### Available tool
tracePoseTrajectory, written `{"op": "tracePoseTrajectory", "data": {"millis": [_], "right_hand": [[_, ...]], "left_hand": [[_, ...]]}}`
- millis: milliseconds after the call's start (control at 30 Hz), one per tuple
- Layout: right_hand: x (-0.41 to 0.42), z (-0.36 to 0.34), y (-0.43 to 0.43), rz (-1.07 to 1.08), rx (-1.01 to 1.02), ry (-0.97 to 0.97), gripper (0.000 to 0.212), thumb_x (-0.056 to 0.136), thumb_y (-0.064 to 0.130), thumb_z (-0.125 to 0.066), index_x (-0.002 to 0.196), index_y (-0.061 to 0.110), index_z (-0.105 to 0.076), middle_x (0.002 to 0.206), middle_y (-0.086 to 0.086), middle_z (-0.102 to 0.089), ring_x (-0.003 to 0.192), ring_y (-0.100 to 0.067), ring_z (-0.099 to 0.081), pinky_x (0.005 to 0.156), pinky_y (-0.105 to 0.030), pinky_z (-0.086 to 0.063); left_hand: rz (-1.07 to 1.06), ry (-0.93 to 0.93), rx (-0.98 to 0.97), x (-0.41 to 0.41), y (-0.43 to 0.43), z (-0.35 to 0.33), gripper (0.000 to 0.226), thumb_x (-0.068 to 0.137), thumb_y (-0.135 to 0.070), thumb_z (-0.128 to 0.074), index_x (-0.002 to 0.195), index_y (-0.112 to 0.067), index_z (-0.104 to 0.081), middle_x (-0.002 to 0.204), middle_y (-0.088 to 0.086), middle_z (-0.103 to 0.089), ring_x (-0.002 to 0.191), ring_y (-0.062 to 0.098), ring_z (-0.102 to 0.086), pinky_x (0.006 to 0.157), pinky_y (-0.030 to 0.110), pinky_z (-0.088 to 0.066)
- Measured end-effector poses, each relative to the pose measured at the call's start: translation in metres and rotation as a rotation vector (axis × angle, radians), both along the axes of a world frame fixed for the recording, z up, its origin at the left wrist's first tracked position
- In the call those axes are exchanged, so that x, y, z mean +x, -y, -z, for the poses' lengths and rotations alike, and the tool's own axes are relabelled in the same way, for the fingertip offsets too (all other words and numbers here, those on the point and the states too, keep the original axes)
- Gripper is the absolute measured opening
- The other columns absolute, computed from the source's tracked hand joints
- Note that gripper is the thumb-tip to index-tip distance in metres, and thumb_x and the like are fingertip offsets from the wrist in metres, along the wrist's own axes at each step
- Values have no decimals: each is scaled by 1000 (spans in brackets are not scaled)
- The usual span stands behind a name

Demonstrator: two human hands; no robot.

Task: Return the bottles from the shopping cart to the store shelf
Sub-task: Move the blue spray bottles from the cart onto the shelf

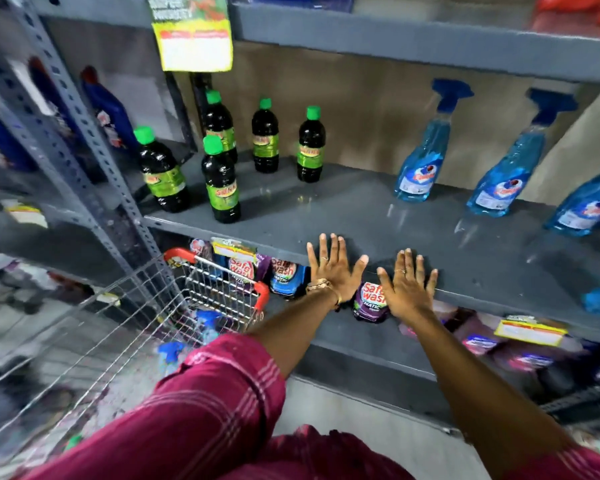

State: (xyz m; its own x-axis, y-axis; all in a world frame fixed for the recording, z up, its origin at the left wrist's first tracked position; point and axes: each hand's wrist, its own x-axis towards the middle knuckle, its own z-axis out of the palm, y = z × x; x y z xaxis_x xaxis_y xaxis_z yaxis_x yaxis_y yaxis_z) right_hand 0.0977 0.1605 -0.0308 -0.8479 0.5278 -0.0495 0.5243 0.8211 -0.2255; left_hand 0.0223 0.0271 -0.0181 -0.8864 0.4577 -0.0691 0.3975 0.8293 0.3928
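Leftmost, the wire shopping cart with red corner guards (174, 306) stands below and left of the grey metal shelf (378, 216), with blue trigger-spray bottles (205, 322) lying inside it. Above it on the shelf stand dark green-capped bottles (220, 180). At the shelf's front edge, the left hand (333, 271) and right hand (407, 284) rest flat, fingers spread, holding nothing. Farther right stand more clear blue spray bottles (421, 157). Liquid-filled plastic likely feels moderately heavy and slick; gripping the neck under the trigger seems safest.
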Motion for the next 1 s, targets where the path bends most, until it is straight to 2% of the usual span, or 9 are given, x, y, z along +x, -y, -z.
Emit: {"op": "tracePoseTrajectory", "data": {"millis": [167, 333, 533, 700, 1000], "right_hand": [[0, 1, -2, -23, 13, -2, 68, 97, 51, -20, 149, 11, -1, 162, -4, 2, 149, -24, 8, 117, -52, 13], [4, -1, -6, -36, -3, -23, 68, 97, 50, -24, 149, 10, -5, 162, -5, -1, 149, -25, 5, 117, -52, 11], [8, -6, -15, -66, -133, -149, 68, 97, 48, -28, 148, 6, -12, 161, -11, -10, 149, -24, -1, 120, -42, 6], [22, 1, -23, 33, 6, -182, 69, 98, 46, -29, 148, 2, -9, 160, -15, -11, 149, -26, -3, 119, -41, 9], [24, 9, -23, 16, 34, -182, 67, 99, 46, -21, 148, 4, -4, 161, -12, -6, 149, -25, 0, 119, -41, 10]], "left_hand": [[-78, 68, 89, -1, -2, -2, 78, 92, -61, -14, 149, -12, 9, 161, 5, 8, 147, 24, 19, 115, 44, 22], [-52, -9, 34, 2, -5, 2, 72, 95, -52, -20, 149, -11, 3, 161, 7, 7, 148, 27, 14, 119, 47, 15], [-53, -141, -8, 2, -2, 12, 63, 97, -49, -18, 150, -18, -6, 161, 8, -3, 149, 28, 4, 120, 51, 8], [-25, -179, -8, -2, -5, 17, 60, 97, -48, -22, 149, -21, -13, 161, 9, -9, 149, 30, 0, 120, 53, 6], [-3, -187, -31, -2, -5, 15, 55, 98, -45, -26, 149, -26, -17, 161, 9, -10, 149, 31, -1, 120, 54, 4]]}}
